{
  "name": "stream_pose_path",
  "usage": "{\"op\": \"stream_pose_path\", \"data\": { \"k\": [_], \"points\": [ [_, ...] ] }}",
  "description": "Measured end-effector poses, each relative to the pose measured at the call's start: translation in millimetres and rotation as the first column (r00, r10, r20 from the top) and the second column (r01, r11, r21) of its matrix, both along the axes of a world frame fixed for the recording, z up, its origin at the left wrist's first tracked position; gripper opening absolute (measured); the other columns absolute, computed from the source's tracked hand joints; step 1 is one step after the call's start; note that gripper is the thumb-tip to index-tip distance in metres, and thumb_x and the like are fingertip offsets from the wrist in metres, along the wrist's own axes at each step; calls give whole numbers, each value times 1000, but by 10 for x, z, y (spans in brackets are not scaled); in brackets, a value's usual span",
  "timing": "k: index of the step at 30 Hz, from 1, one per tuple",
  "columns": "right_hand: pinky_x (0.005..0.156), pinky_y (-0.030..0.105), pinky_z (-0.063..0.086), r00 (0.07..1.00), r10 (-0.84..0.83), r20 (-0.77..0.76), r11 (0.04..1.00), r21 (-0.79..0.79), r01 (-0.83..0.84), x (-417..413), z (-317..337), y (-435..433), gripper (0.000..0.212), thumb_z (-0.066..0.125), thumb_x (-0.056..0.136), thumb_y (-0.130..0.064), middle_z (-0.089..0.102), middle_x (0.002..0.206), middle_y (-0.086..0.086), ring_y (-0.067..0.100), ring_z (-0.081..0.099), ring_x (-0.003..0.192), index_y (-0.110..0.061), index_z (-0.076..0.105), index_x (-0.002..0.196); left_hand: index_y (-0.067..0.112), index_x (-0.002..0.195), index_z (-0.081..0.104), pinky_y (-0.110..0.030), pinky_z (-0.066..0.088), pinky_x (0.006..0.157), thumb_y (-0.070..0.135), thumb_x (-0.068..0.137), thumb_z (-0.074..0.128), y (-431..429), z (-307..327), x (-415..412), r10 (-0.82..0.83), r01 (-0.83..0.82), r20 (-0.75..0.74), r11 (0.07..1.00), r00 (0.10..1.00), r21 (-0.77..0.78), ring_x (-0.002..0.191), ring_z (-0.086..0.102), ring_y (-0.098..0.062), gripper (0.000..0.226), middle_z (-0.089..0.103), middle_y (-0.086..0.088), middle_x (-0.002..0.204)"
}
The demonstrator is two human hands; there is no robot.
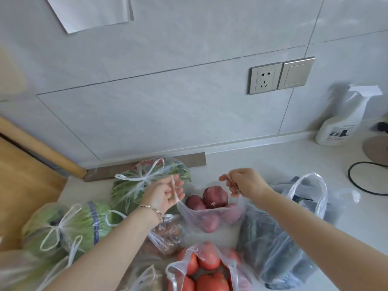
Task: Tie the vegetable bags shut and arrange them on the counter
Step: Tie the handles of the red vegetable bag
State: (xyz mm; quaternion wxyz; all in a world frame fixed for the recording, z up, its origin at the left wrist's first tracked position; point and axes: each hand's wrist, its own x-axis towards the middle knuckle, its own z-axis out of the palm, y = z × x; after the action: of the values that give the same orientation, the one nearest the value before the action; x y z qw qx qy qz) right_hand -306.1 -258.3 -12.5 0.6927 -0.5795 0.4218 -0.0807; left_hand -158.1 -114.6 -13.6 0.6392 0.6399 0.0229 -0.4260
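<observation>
A clear plastic bag of red onions [212, 208] hangs open at the middle of the counter. My left hand [165, 195] holds its left handle loop, fingers loosely curled round the strip. My right hand [243, 182] pinches the right handle, lifted a little above the bag. Two bags of greens are knotted shut: one at the back [147, 181], one at the left [63, 229]. An open bag of tomatoes [207, 269] lies near me. An open bag of dark vegetables [279, 248] lies at the right.
A spray bottle [344, 120] stands against the wall at the right, beside a black cable [352, 179]. A wooden board [23, 179] lies at the left. A small crumpled bag [168, 234] sits under my left wrist. The pale counter [262, 162] runs behind the bags.
</observation>
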Motion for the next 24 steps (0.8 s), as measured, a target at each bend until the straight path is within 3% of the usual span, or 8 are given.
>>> {"op": "stream_pose_path", "data": {
  "k": [2,5,8,11,15,17,21,24],
  "points": [
    [34,14,37,998,61,-9,998,18,-61,-132,-64,122,30,31,84,14,54,60,14,8,44,33,20,60,85,11,92,64,-28,58,55,-19,88,31,119,-57,-56,-125,121,116,992,985,43,69,66,-17,44,66,-5,95],
    [40,12,45,978,205,39,964,165,-209,-204,-169,346,18,48,86,13,63,57,3,5,57,41,5,64,86,21,104,61,-22,58,56,-13,89,43,225,-120,-212,-430,413,271,903,861,120,66,71,-8,41,63,9,104],
    [62,21,57,966,225,126,942,226,-248,-126,-212,468,26,58,82,11,71,90,11,12,68,65,2,64,105,29,121,47,-17,57,63,-14,87,48,141,-252,-304,-609,593,348,788,713,164,72,69,1,54,58,11,111],
    [91,37,51,969,197,147,960,170,-221,-28,-249,524,24,59,82,11,67,110,22,25,64,89,-1,65,101,29,129,44,-19,55,81,-10,83,57,-18,-368,-294,-706,684,427,690,565,236,98,61,-3,62,57,1,123],
    [63,15,46,952,303,-50,952,-34,-305,-21,-238,557,3,69,80,-10,64,72,3,7,55,61,-11,67,81,15,134,42,-5,46,69,-14,80,56,-142,-430,-281,-800,770,394,574,453,280,74,53,10,63,51,16,93],
    [49,6,35,927,326,-186,925,-137,-353,-14,-254,525,23,70,79,-18,50,55,-7,1,45,46,-18,56,61,6,123,52,-8,44,66,-10,80,59,-201,-473,-270,-821,751,451,535,352,387,68,50,3,47,52,13,81],
    [44,16,26,948,99,-304,934,-299,-193,-23,-431,342,44,64,80,-17,30,48,-6,9,29,46,-18,34,48,16,82,66,-22,47,72,18,77,73,-203,-518,-56,-733,573,561,667,386,477,70,53,-9,9,61,3,75],
    [45,19,29,964,-172,-201,968,145,203,-90,-624,193,34,60,83,-7,33,41,-4,9,30,37,-15,45,53,17,54,54,-15,40,57,20,77,72,-124,-542,171,-682,510,498,731,536,452,45,43,-2,29,49,6,49]
  ]
}}
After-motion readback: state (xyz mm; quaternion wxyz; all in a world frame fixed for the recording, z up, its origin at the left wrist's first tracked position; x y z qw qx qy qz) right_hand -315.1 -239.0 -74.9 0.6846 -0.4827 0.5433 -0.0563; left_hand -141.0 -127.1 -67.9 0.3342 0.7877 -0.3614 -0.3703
